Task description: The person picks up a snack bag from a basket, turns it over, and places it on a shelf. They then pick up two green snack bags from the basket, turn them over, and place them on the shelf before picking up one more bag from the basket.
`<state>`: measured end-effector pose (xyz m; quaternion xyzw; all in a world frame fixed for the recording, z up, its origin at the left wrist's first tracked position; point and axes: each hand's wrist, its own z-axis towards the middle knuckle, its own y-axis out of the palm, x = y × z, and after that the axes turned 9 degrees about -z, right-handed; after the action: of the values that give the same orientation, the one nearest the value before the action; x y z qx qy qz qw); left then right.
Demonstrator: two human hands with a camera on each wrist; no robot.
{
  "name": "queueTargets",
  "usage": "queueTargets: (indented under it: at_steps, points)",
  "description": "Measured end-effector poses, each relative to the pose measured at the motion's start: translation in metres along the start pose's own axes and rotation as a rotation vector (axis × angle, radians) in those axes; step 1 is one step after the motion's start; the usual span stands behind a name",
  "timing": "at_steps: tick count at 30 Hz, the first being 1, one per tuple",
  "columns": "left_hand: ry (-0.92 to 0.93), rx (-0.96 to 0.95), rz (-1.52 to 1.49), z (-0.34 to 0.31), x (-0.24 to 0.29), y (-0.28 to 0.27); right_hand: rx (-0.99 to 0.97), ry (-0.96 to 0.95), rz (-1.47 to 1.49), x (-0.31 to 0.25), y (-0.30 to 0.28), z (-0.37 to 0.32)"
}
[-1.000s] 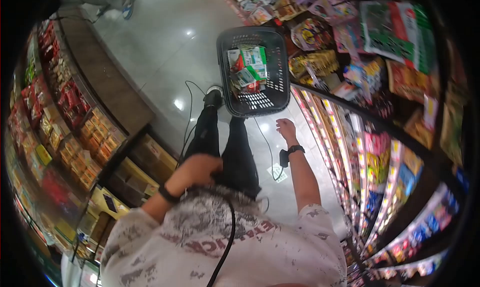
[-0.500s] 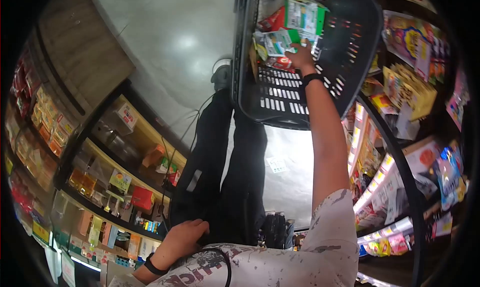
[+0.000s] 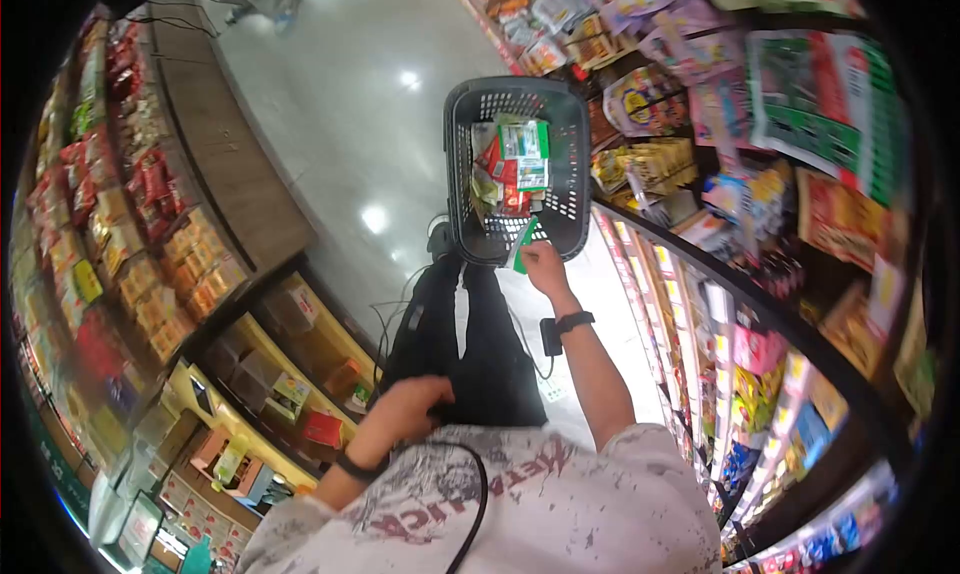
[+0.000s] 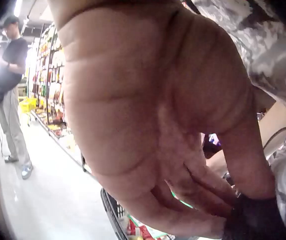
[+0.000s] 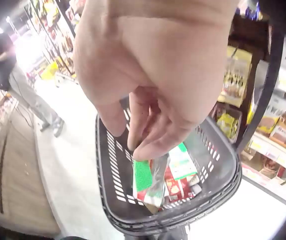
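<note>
My right hand pinches a green-edged packet over the near end of a dark grey shopping basket. In the right wrist view, the packet hangs below the fingertips, its green strip uppermost. Inside the basket lie several green-and-white packets and a red packet. At the waist, my left hand hangs in front of the black trousers, fingers loosely bent and holding nothing. The left wrist view is mostly filled by this hand.
Shelves of bagged snacks line the right side, with lit price rails below. On the left, a shelf unit holds small packs. A person stands farther along the aisle. A cable trails across the floor.
My right hand went from outside the basket down onto the packets inside, and now holds one lifted toward me at the near rim. The left hand stays at the waist.
</note>
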<state>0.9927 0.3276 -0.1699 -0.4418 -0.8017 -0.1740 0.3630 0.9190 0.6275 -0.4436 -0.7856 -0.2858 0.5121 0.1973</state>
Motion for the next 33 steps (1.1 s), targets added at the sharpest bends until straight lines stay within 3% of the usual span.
queueTargets:
  at_steps: [2,4,5,7,9,11,13,14,17,20,23,28,29,32,33]
  points:
    - [0.131,0.087,0.118,-0.004,0.022,-0.007,-0.103,-0.026,0.151,-0.037,-0.046,-0.037]
    - [0.129,0.088,0.173,-0.004,0.035,-0.014,-0.187,-0.006,0.183,-0.097,-0.101,-0.068]
    - [0.177,0.068,0.071,-0.003,0.043,-0.022,-0.225,0.004,0.198,-0.132,-0.130,-0.081]
    - [0.110,0.079,0.083,-0.007,0.079,-0.032,-0.203,-0.164,0.175,-0.184,-0.171,-0.103]
    - [0.402,0.442,0.190,-0.004,0.096,-0.042,-0.188,-0.386,0.085,-0.216,-0.198,-0.125]
    - [0.510,0.566,0.278,-0.012,0.123,-0.056,-0.186,-0.570,0.084,-0.239,-0.208,-0.142]
    - [0.638,0.636,0.367,-0.018,0.136,-0.069,-0.197,-0.574,0.080,-0.280,-0.222,-0.165]
    - [0.780,0.645,0.407,-0.018,0.132,-0.075,-0.209,-0.616,0.079,-0.298,-0.228,-0.173]
    - [0.588,0.249,0.141,-0.032,0.128,-0.097,-0.208,-0.668,0.116,-0.343,-0.242,-0.194]
    - [0.633,0.308,-0.025,-0.066,0.127,-0.106,-0.078,-0.629,0.161,-0.360,-0.232,-0.196]
    - [0.668,0.449,-0.318,-0.102,0.115,-0.121,0.219,-0.513,0.611,-0.385,-0.201,-0.183]
    - [0.801,0.689,-0.542,-0.158,0.077,-0.160,-0.169,-0.427,0.506,-0.448,-0.128,-0.174]
    - [0.814,0.739,-0.590,-0.170,0.070,-0.163,-0.143,-0.483,0.355,-0.460,-0.107,-0.172]
    - [0.810,0.862,-0.534,-0.206,0.052,-0.186,-0.060,-0.494,0.406,-0.496,-0.061,-0.154]
    - [0.822,0.865,-0.443,-0.218,0.041,-0.192,-0.035,-0.476,0.571,-0.518,-0.053,-0.155]
